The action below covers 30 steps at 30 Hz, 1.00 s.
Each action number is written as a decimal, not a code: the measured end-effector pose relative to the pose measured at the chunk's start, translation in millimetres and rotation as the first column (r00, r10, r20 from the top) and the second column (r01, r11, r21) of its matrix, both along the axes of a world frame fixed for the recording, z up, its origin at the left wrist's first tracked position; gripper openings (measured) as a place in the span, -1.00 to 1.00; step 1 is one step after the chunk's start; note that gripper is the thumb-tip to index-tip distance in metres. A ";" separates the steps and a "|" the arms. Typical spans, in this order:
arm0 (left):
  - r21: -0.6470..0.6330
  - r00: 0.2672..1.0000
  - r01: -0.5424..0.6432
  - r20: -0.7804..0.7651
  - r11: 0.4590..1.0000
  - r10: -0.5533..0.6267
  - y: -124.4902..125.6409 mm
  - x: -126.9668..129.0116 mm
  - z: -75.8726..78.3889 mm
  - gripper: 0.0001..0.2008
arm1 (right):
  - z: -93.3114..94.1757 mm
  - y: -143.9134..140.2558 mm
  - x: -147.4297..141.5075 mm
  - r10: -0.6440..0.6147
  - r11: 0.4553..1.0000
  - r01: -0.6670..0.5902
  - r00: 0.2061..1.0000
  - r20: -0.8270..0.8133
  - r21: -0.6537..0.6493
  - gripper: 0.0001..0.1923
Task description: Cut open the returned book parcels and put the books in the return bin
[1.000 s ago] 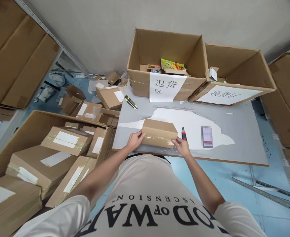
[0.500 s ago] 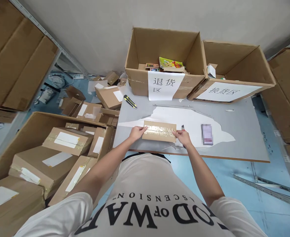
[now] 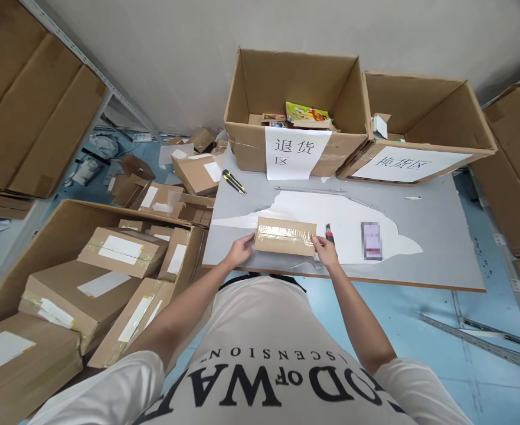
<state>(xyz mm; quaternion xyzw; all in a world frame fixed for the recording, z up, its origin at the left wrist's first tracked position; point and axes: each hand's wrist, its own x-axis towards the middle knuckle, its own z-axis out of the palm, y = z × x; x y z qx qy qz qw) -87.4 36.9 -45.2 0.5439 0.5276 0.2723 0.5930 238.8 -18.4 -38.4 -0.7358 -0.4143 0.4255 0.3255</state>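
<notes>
**Taped parcel held flat at the near edge**

The grey tabletop [image 3: 437,236] with its torn white paper patch carries everything. At its far edge stand two big open brown cardboard cartons: the left one [image 3: 251,147] with a white hanging sign and a few coloured packs inside, the right one [image 3: 423,112] tilted, with a white label across its front flap. On the floor to the left lies a heap of sealed brown parcels [image 3: 113,254] with white labels.

Near the front edge the small flat brown cardboard parcel [image 3: 285,236] lies tape-side up (clear tape runs along its length). The left hand [image 3: 241,250] grips its left end, fingers curled on the edge; the right hand [image 3: 326,251] pinches the right end in the same way.

Just right of that hand lies a red-and-black utility knife [image 3: 329,232]; a yellow-and-black one [image 3: 234,182] sits further back on the left.

The step looks like settling the parcel for opening. The next move, I judge, calls for freeing the right hand to take the red knife while the left steadies the parcel.
</notes>
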 end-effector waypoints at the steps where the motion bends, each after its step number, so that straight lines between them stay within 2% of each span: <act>1: 0.033 0.999 0.036 -0.011 0.999 -0.035 -5.0 -2.0 -1.0 -0.33 | -2.0 -2.3 0.3 0.006 1.000 -0.006 0.999 -0.034 0.001 -0.36; 4: 0.098 0.992 0.113 -0.072 0.989 -0.106 -14.6 -2.0 -0.2 -0.35 | -9.1 -14.4 3.3 -0.004 0.999 0.009 0.992 -0.125 0.035 -0.41; 6: 0.108 0.990 0.120 -0.091 0.987 -0.110 -16.7 1.4 1.1 -0.39 | -13.2 -25.3 5.6 0.016 0.997 -0.008 0.994 -0.109 0.074 -0.45; 10: 0.130 0.989 0.119 -0.105 0.984 -0.106 -17.3 6.4 0.2 -0.42 | -15.2 -40.9 2.0 0.199 0.977 -0.198 0.980 0.001 0.084 -0.26; 12: 0.136 0.988 0.123 -0.108 0.983 -0.109 -17.8 7.0 -1.3 -0.43 | -13.6 -42.0 -5.3 0.234 0.969 -0.233 0.972 -0.006 0.088 -0.24; 17: 0.108 0.990 0.099 -0.115 0.989 -0.086 -15.6 7.6 0.4 -0.44 | -5.7 -34.5 -21.3 0.159 0.983 -0.151 0.985 -0.066 0.108 -0.44; 21: 0.119 0.978 0.115 -0.190 0.986 -0.091 -4.8 6.2 13.8 -0.48 | 5.3 -27.2 -16.1 0.197 0.976 -0.190 0.979 -0.059 0.107 -0.51; 23: 0.144 0.979 0.108 -0.189 0.984 -0.080 2.9 6.7 22.8 -0.50 | 12.6 -21.8 -11.0 0.213 0.972 -0.212 0.977 -0.003 0.098 -0.54; 26: 0.164 0.987 0.058 -0.161 0.985 -0.031 15.5 11.8 32.6 -0.50 | 24.3 -10.2 -6.0 0.200 0.973 -0.217 0.962 0.184 0.077 -0.52; 30: 0.111 0.996 0.012 -0.093 0.994 -0.002 30.6 20.5 31.2 -0.46 | 33.2 6.5 -3.8 0.227 0.970 -0.241 0.926 0.302 0.010 -0.45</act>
